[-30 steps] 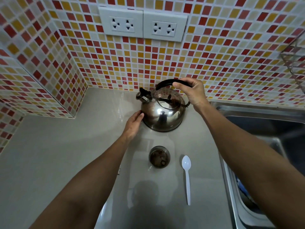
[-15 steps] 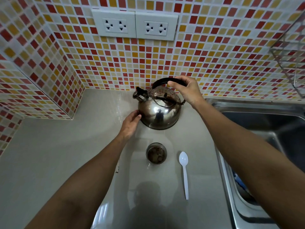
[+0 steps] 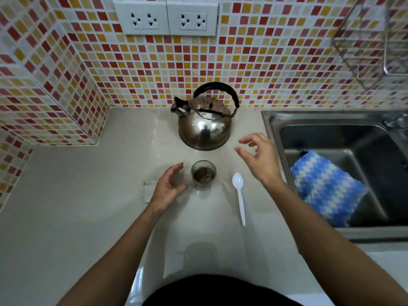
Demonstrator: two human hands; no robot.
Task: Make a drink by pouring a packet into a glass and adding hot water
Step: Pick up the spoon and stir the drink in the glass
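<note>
While both hands hovered empty, the small clear glass (image 3: 203,174) holding dark brown contents stood mid-desk (image 3: 66,206). Left hand (image 3: 167,188): grip open, just beside glass. Right hand (image 3: 260,157): grip open, above white plastic spoon (image 3: 239,195). Round steel kettle (image 3: 204,120): behind glass.

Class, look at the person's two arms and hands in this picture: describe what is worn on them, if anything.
Both forearms are bare: no sleeves reach into view. The left hand and right hand wear no gloves, and no rings, watch or bracelets can be seen. A dark garment shows at the bottom edge.
</note>
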